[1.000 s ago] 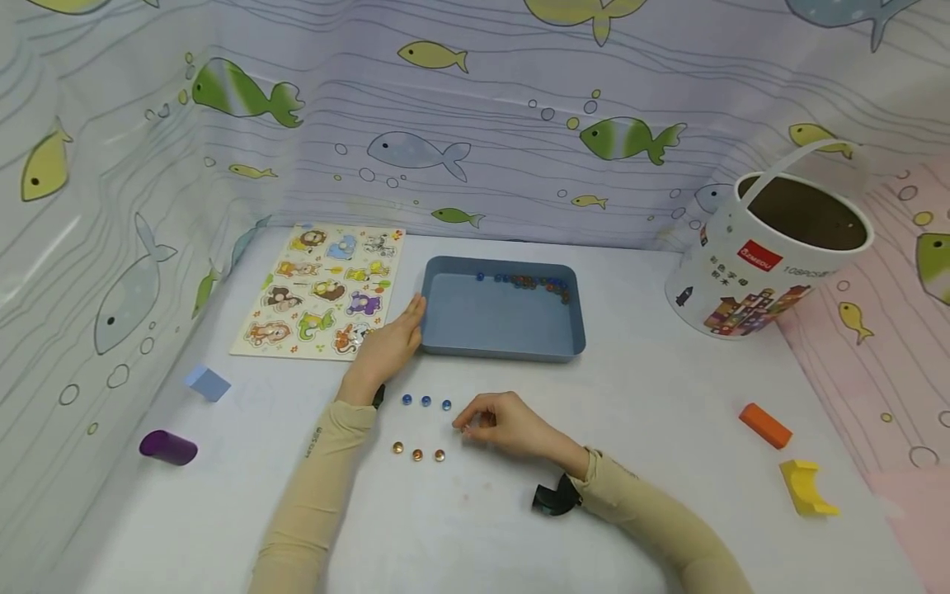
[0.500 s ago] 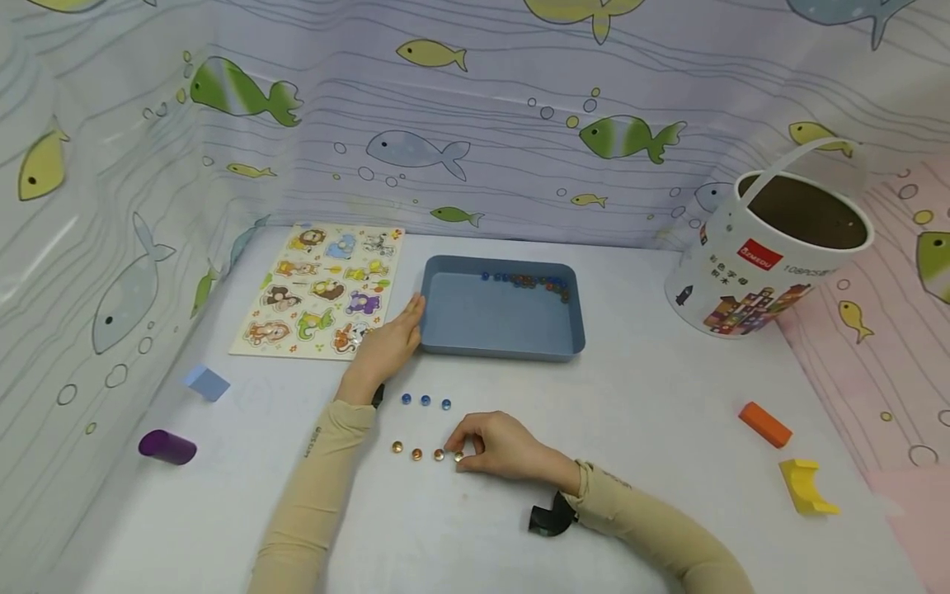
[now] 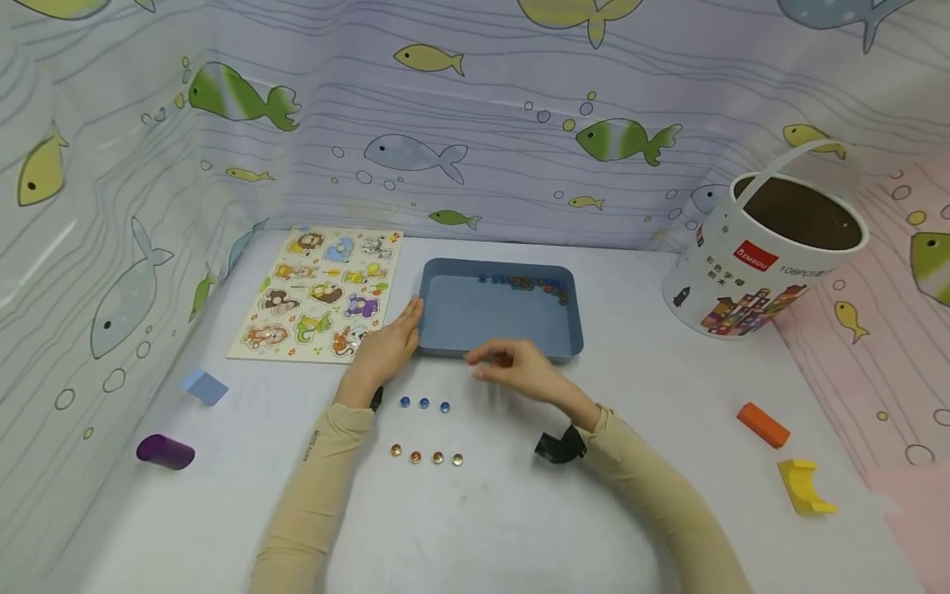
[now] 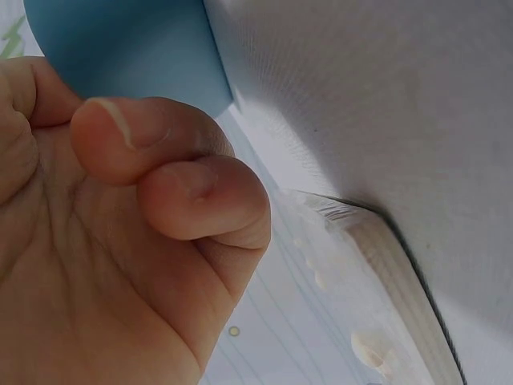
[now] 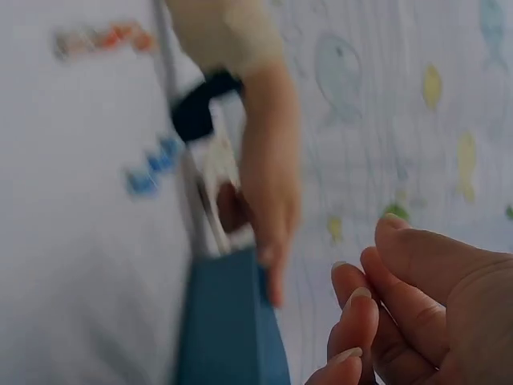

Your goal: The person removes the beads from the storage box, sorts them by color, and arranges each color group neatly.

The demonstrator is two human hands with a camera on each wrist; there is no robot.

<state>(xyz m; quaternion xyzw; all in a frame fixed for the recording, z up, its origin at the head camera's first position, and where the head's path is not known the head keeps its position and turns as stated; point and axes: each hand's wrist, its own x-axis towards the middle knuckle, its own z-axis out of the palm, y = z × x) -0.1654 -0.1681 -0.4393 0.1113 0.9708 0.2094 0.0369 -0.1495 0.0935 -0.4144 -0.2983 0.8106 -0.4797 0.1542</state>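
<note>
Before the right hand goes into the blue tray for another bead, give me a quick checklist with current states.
1. Left hand touches the blue tray at its left wall: ok.
2. Right hand near the tray's front wall: ok.
3. Right hand holds nothing: cannot tell, blurred.
4. Beads in tray bunched along the far wall: ok.
5. Blue bead row three, lined up: ok.
6. Orange bead row four, lined up: ok.

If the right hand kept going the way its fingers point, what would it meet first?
Probably the near wall of the blue tray: the right hand hovers just short of it, fingers toward it. Height is unclear, so it might pass over.
</note>
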